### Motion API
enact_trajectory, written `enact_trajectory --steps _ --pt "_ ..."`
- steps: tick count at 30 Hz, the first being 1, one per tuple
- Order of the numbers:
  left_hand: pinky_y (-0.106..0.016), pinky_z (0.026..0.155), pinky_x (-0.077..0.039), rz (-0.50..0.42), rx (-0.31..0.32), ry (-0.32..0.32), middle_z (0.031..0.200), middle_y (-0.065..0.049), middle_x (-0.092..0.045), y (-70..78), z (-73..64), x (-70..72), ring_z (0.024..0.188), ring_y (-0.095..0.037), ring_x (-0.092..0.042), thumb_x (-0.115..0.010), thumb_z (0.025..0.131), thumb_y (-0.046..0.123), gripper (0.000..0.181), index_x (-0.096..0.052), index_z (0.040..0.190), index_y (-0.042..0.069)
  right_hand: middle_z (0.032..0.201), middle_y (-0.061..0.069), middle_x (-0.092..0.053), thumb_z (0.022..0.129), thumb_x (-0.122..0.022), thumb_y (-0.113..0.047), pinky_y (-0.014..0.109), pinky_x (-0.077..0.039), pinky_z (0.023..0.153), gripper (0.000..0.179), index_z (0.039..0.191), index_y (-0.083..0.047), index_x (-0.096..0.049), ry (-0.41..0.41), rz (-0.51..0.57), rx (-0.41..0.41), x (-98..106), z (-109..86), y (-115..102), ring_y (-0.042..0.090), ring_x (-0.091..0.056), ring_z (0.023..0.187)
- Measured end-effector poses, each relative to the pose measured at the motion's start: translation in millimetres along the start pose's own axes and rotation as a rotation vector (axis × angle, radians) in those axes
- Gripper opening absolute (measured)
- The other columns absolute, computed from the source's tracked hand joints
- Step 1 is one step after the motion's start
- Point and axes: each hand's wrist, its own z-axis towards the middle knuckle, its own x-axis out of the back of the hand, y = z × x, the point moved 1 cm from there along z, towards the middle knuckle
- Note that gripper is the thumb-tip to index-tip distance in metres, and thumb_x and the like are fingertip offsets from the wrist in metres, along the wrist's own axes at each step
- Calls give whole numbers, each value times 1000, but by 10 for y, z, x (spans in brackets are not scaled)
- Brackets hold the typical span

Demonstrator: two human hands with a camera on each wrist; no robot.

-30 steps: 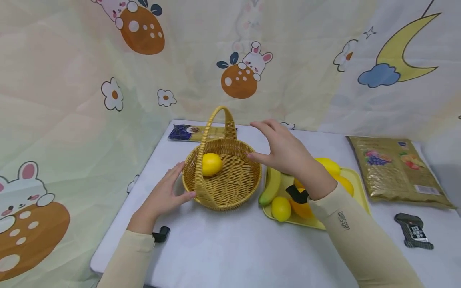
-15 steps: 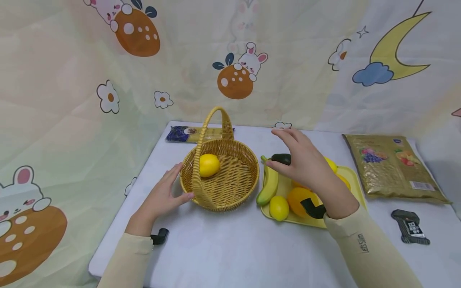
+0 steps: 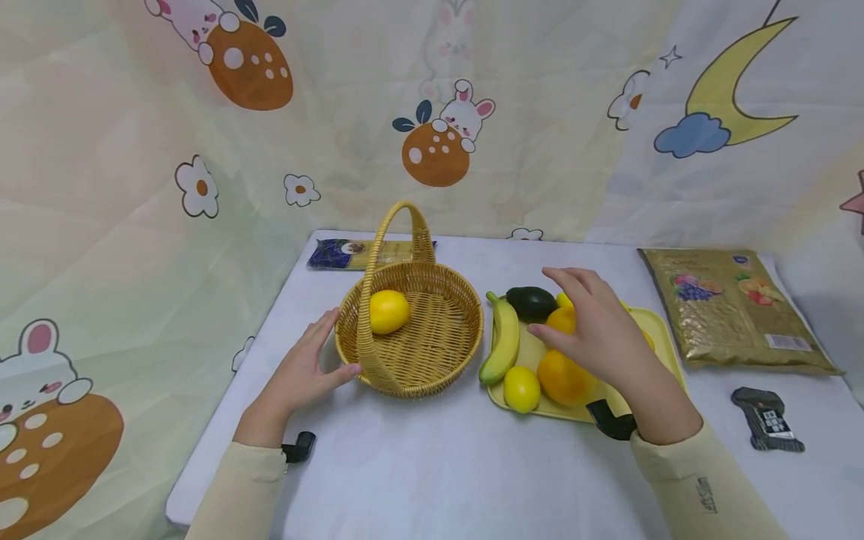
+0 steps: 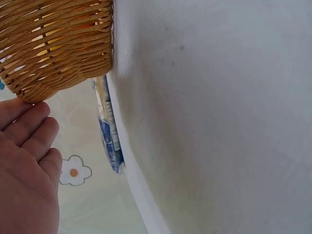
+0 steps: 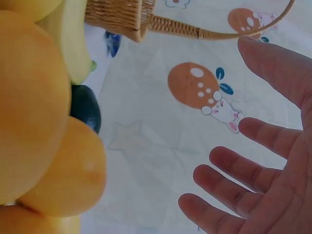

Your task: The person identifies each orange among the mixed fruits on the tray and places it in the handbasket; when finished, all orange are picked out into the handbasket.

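A wicker basket [image 3: 432, 341] with an arched handle stands left of centre in the head view, a lemon [image 3: 389, 312] inside it. My left hand [image 3: 299, 384] rests against its left side, thumb apart from the fingers. In the left wrist view its fingertips touch the basket's rim [image 4: 36, 92]. My right hand [image 3: 601, 334] hovers with spread fingers over a yellow tray [image 3: 529, 346], holding nothing. On the tray lie a banana [image 3: 504, 341], a dark green avocado [image 3: 532, 304], a second lemon [image 3: 522, 389], and oranges [image 3: 565, 377]. The hand hides some fruit at the right.
Behind the basket lies a flat blue and gold packet [image 3: 337, 253]. A large gold bag [image 3: 729, 322] sits at the back right, with a small dark packet [image 3: 769, 420] in front of it. A printed cloth [image 3: 540, 165] hangs behind the table.
My right hand has moved from above the basket's right rim rightward and down to over the tray, uncovering the avocado and an orange. The left hand stays at the basket; the view shifts slightly.
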Motion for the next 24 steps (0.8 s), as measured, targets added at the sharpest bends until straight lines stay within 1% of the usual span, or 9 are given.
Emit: enact_trajectory --steps 5,11,14,17,24 --pt "-72 125 -23 -7 2 2 177 -7 -18 7 -2 3 163 -40 -17 -77 82 71 115 -13 169 32 160 24 -39 91 -80 -45 74 -42 110 87 162 -19 -37 -8 18 -18 -57 -126 116 48 -44 141" --pt "-73 124 -23 -10 6 2 177 -7 -18 10 -1 2 163 -41 -17 -77 82 70 115 -12 169 33 157 24 -42 92 -79 -46 74 -46 106 85 161 -17 -39 -13 27 -20 -133 -259 245 49 -49 135" --pt "-72 124 -23 -14 3 5 177 -8 -18 13 -5 4 163 -41 -17 -78 82 70 115 -13 169 32 156 24 -44 92 -78 -50 75 -46 105 85 161 -17 -39 -21 38 -28 -168 -319 292 50 -49 134" --pt "-72 125 -24 -12 -2 9 177 -9 -19 15 -7 6 163 -40 -18 -78 82 69 115 -14 169 31 155 24 -45 91 -79 -50 73 -45 106 86 160 -16 -40 -29 43 -32 -204 -375 336 49 -49 134" --pt "-72 124 -24 -12 9 6 177 -9 -19 15 -4 -4 163 -40 -18 -78 81 70 115 -14 169 31 153 25 -46 89 -82 -48 72 -44 109 86 158 -13 -43 -66 11 -55 -302 -494 399 48 -50 134"
